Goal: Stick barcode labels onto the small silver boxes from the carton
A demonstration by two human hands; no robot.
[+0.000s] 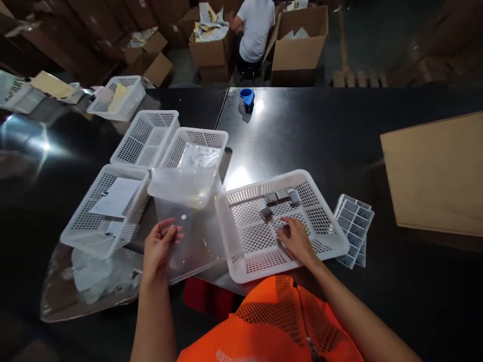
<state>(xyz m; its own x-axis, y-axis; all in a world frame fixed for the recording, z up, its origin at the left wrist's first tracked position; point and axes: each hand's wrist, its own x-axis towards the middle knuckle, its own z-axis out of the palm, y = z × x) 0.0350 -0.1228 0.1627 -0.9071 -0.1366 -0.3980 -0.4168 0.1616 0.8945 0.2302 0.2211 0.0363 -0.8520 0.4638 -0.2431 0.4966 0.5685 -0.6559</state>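
A big dark shiny table [320,130] in a storeroom full of brown boxes, with two hands at work on it

The left hand [160,246] pinches the near edge of a clear see-through plastic bag [186,201], thumb on top and fingers closed on it, and the bag stands open between the baskets. The right hand [296,239] lies inside a white plastic basket with holes [332,229], fingers curled down on its floor; I cannot tell if it has hold of anything. A few small grey flat pieces [277,197] lie near the far side of that basket, a little way from the fingers. Just beside the basket on the right is a sheet of small grey stickers [354,218]. Three more white baskets [145,138] sit to the left. A blue tape roll [246,99] stands far back. A person in a white shirt [256,27] sits among the boxes
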